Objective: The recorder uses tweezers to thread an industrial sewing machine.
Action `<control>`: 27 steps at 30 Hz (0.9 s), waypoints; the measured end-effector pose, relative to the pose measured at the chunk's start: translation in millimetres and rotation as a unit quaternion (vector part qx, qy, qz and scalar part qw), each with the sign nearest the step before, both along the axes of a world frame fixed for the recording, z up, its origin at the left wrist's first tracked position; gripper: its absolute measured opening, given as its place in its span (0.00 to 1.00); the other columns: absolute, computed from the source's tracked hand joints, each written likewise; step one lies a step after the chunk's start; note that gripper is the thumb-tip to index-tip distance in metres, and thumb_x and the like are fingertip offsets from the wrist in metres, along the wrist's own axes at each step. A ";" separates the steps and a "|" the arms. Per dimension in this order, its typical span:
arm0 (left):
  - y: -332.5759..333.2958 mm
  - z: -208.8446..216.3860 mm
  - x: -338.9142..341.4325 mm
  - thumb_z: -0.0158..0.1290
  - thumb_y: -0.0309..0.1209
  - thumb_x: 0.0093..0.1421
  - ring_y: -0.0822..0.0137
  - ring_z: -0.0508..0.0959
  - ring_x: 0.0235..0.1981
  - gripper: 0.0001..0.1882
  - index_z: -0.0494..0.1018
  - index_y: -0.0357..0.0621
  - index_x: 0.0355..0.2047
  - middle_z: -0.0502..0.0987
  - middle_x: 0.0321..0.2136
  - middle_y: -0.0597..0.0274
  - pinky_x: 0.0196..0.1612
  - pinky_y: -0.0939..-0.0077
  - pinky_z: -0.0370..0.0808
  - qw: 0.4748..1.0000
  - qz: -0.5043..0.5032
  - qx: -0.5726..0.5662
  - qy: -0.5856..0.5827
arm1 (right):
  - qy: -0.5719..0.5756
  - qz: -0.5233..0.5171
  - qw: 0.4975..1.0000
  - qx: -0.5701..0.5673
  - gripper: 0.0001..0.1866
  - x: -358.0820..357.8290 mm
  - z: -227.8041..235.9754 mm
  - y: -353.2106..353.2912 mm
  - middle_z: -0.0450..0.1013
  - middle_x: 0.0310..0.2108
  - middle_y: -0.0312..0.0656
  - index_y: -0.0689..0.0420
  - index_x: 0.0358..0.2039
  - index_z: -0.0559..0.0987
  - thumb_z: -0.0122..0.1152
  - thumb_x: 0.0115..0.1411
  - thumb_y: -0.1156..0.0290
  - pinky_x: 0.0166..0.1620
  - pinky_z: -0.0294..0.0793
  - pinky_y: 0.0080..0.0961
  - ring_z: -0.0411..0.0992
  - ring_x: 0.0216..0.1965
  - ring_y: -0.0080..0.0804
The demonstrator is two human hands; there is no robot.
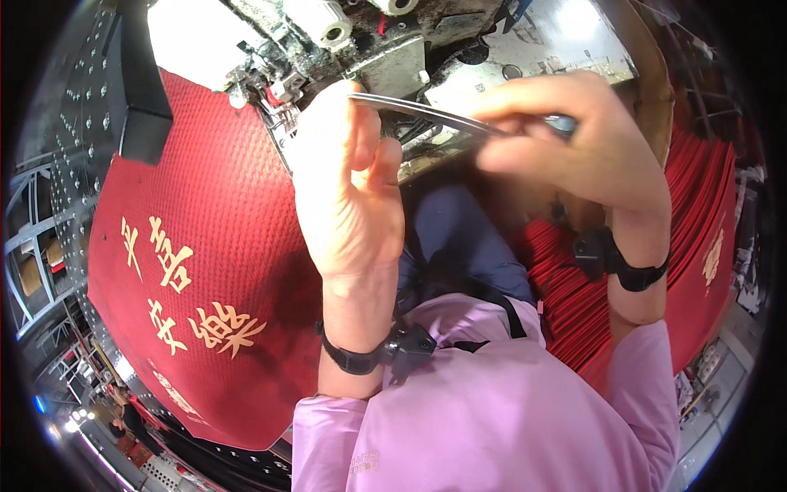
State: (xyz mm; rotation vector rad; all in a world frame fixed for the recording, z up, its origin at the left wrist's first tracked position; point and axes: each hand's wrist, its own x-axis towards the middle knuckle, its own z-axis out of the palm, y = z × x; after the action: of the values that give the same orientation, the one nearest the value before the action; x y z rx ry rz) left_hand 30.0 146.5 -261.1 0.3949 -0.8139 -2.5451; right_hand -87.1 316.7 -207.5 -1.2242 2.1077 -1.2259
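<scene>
My right hand (574,131), slightly blurred, is closed around a pair of slim metal tweezers (426,111). A dull teal end sticks out past its fingers. The tweezers point left, and their tips meet the fingertips of my left hand (348,180). That hand is raised palm toward me with its fingers curled in; anything pinched there is too small to make out. Just beyond both hands lies the opened front of a sewing machine (385,66), its metal parts dusted with lint. The needle area (279,90) is beside my left fingertips.
Left of the machine spreads a red textured cloth (221,246) with gold lettering. More red cloth (574,303) hangs in folds at the right. A black box-shaped part (147,115) juts in at the upper left, near a perforated dark surface (90,123).
</scene>
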 end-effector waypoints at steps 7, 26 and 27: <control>14.6 -2.1 -12.8 0.52 0.32 0.66 0.81 0.64 0.28 0.11 0.73 0.42 0.47 0.75 0.37 0.72 0.24 0.87 0.60 0.980 -0.047 0.158 0.114 | -0.209 -0.070 0.925 -0.310 0.27 40.6 -42.9 -7.6 0.77 0.40 0.44 0.67 0.52 0.75 0.70 0.55 0.69 0.28 0.61 0.10 0.67 0.26 0.14; 1.9 32.6 27.2 0.52 0.24 0.63 0.76 0.72 0.37 0.26 0.63 0.31 0.61 0.73 0.42 0.62 0.37 0.86 0.68 0.950 0.005 -0.271 -0.153 | 0.294 -0.099 0.908 -0.282 0.10 29.0 -36.0 -66.8 0.80 0.36 0.51 0.68 0.36 0.80 0.63 0.52 0.87 0.42 0.80 0.27 0.80 0.38 0.40; -1.3 34.9 32.2 0.52 0.20 0.60 0.76 0.71 0.36 0.26 0.63 0.29 0.60 0.73 0.41 0.60 0.36 0.87 0.67 0.941 0.022 -0.307 -0.142 | 0.303 -0.103 0.905 -0.280 0.10 26.9 -36.8 -69.2 0.80 0.35 0.51 0.68 0.35 0.80 0.65 0.50 0.86 0.41 0.80 0.26 0.80 0.37 0.41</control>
State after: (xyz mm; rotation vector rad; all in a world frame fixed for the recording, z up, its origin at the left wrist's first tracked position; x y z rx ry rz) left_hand 62.2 145.2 -226.2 0.5632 -1.6176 -2.0646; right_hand -60.2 247.5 -244.3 -1.8621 2.4408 -1.8189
